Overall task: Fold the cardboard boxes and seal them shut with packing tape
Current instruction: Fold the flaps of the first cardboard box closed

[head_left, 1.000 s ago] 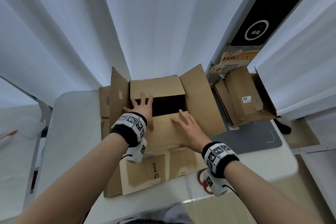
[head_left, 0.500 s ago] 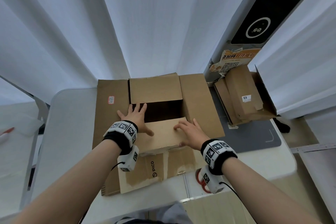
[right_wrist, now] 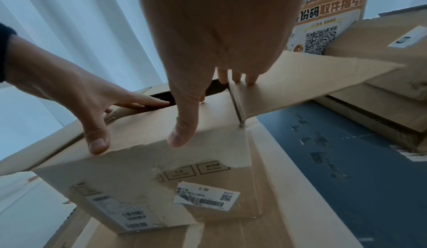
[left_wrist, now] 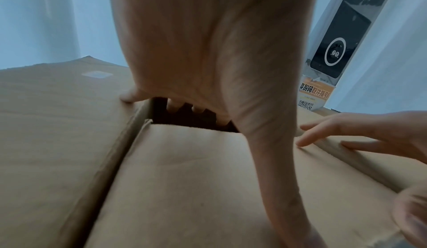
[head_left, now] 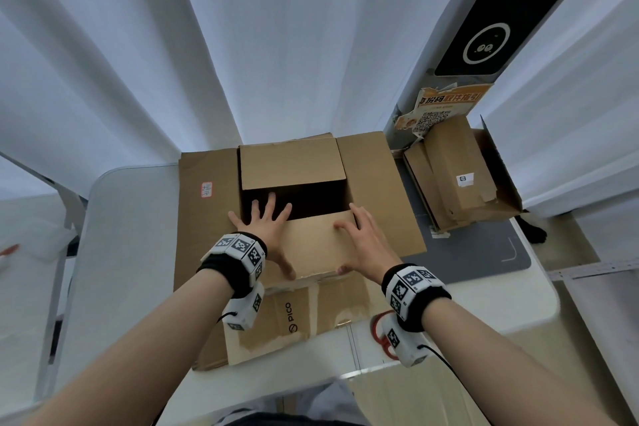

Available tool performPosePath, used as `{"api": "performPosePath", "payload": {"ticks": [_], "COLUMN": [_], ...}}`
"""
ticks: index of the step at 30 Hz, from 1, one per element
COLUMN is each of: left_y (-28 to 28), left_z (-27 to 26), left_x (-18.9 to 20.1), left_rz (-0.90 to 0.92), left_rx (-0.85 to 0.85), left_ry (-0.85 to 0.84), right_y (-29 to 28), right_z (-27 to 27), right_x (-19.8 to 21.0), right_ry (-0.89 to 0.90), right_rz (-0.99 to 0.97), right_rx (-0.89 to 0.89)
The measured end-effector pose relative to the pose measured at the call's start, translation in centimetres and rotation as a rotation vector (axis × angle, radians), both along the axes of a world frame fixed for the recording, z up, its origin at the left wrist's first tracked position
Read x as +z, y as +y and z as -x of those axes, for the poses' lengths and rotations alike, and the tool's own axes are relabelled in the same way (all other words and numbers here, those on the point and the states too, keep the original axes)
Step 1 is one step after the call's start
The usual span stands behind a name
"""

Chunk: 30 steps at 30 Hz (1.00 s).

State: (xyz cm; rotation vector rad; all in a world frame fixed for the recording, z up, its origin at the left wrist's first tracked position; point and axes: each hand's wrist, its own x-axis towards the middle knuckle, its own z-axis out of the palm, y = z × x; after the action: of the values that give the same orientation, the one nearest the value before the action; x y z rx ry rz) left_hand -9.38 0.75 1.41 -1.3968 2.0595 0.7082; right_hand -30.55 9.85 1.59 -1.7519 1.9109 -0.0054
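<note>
My left hand (head_left: 268, 235) lies flat on the near flap (head_left: 313, 247) of the box (head_left: 294, 166), fingers (head_left: 270, 206) spread wide and straight, their tips reaching past the flap's far edge over the dark opening, the little finger out on the left flap (head_left: 204, 214), the thumb stretched along the near fold. My right hand (head_left: 368, 245) presses the same flap at its right end, fingers straight and slightly parted, tips at the seam with the right flap (head_left: 380, 190), thumb down on the near corner; the right wrist view shows that thumb on the torn edge just above the box's front wall. Neither hand grips anything; both simply push down with open palms. The box stands in the middle of the table (head_left: 124, 252), on top of a flattened carton (head_left: 297, 318) printed PICO. Its far flap (head_left: 292, 162) is folded in, the near flap is down under my hands, and the two side flaps lie spread outward, so a dark gap shows between far and near flaps. A shipping label (right_wrist: 205, 198) sticks to the front wall. To my right, more flattened boxes (head_left: 456, 176) lie on a grey mat (head_left: 484, 259), and red scissors (head_left: 380, 332) peek out under my right wrist.
</note>
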Motion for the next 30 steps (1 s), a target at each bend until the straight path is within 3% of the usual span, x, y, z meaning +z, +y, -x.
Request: {"api": "performPosePath", "payload": {"ticks": [7,13,19,30], "left_y": [0.3,0.4,0.8,1.3], "left_z": [-0.6,-0.9,-1.0,-0.7], "left_x": [-0.2,-0.3,0.2,0.7], "left_rz": [-0.004,-0.016,-0.003,0.059], "left_rx": [-0.013,-0.022,-0.005,0.009], "left_ry": [0.026,0.063,0.096,0.168], "right_y": [0.4,0.2,-0.2,0.3], "right_z": [1.3,4.5,6.2,5.5], "right_x": [-0.6,0.3,1.3,3.6], "right_ry": [-0.03,-0.056,-0.281,-0.29], "right_rz": [0.015,0.004,0.105,0.26], "right_rx": [-0.074,-0.467,-0.813,-0.843]}}
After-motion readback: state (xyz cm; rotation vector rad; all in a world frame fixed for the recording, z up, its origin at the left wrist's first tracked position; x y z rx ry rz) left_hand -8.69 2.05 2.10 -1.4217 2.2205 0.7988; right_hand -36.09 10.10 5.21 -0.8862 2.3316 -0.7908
